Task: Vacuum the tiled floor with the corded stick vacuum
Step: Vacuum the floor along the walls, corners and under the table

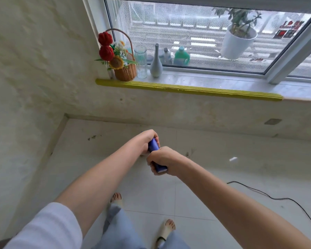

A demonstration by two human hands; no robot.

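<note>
while both fists wrap the glossy blue vacuum handle point(153, 147), left hand point(147, 141) at twelve o'clock above the right hand point(162, 159), the head stays hidden below; i'd push slowly toward the corner, keeping the thin black cord point(269, 195) at four o'clock clear.

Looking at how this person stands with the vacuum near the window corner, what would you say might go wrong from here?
1. The black cord trails loose on the tiled floor to the person's right, near the open-toed sandals; a step back could snag it.
2. Both the left hand and the right hand grip the blue handle, so neither is free to manage the cord.
3. The white scrap on the floor may be missed or clog the head.
</note>
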